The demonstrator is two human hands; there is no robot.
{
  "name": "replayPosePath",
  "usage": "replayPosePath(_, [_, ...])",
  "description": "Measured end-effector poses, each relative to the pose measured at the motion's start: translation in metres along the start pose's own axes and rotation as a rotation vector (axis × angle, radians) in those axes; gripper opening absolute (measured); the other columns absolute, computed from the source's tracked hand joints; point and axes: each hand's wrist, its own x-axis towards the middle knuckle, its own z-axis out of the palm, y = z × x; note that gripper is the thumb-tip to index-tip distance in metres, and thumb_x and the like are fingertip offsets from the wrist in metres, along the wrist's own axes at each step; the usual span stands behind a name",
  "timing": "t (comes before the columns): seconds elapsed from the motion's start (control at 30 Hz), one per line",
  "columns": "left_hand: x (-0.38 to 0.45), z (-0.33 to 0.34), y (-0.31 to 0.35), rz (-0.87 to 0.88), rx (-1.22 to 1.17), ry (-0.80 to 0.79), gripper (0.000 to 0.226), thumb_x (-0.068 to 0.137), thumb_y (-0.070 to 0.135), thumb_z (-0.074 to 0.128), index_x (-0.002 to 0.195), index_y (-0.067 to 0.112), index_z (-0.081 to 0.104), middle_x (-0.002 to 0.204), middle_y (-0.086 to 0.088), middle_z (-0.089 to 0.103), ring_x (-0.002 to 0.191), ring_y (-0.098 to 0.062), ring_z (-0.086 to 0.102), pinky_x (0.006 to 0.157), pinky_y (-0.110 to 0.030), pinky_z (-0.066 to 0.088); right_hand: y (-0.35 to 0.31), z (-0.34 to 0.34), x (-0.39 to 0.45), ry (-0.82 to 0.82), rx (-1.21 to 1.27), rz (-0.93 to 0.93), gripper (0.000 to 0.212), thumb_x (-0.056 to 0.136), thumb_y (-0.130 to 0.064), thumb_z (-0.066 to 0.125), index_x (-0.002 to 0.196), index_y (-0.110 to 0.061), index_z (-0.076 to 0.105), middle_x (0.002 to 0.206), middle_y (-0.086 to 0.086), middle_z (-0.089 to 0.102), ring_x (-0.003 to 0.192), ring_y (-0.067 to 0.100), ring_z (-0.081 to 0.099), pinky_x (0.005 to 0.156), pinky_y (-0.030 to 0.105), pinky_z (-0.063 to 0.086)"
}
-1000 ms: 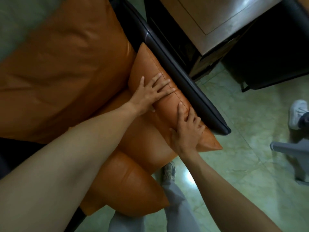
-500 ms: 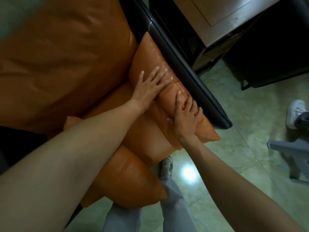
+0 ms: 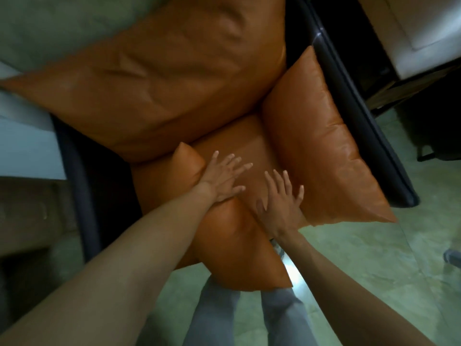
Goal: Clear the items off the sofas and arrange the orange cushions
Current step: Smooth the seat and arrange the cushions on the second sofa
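A black-framed armchair holds orange leather cushions. The large back cushion leans at the rear. A side cushion stands against the right armrest. The seat cushion lies in the middle, and a small orange cushion corner pokes up at its left. My left hand rests flat on the seat cushion, fingers spread. My right hand lies flat beside it, fingers apart, touching the base of the side cushion. Neither hand grips anything.
A wooden cabinet stands right of the chair. The black left armrest borders a pale surface. Green tiled floor spreads below. My grey trouser legs stand at the chair's front edge.
Both hands left the right side cushion and moved down-left onto the seat cushion. The view shifted so the whole chair shows.
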Motion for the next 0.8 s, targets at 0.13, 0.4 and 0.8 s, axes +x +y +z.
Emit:
replayPosePath(0.13, [-0.023,0.021,-0.028,-0.006,0.075,-0.041,0.077,0.099,0.075,0.013,0.165,0.035,0.005,0.172,-0.003,0.019,0.159,-0.028,0.011,0.127,-0.054,0.002,-0.023,0.027,-0.012,-0.168,0.046,-0.068,0.093,0.091,-0.081,0.037,0.164,-0.029,0.012,0.172,-0.003,0.007,0.158,0.018,-0.009,0.119,0.057,-0.019])
replayPosePath(0.4, [-0.057,0.035,-0.056,0.030,0.010,-0.059,0.101,0.081,0.096,0.008,0.163,0.037,0.019,0.170,0.000,0.024,0.159,-0.030,0.010,0.125,-0.058,-0.005,-0.040,0.045,-0.024,-0.696,0.192,0.030,0.153,0.049,-0.090,0.075,0.154,-0.044,-0.027,0.171,0.007,0.002,0.155,0.037,0.011,0.120,0.070,0.004])
replayPosePath(0.8, [-0.110,0.043,-0.083,0.150,0.027,-0.313,0.134,0.064,0.087,0.070,0.162,0.043,-0.010,0.173,-0.002,-0.008,0.157,-0.042,-0.011,0.120,-0.070,-0.002,-0.068,0.036,-0.061,-0.627,0.158,-0.016,0.156,0.038,-0.067,0.089,0.155,-0.050,-0.012,0.157,0.004,0.034,0.135,0.031,0.045,0.102,0.054,0.050])
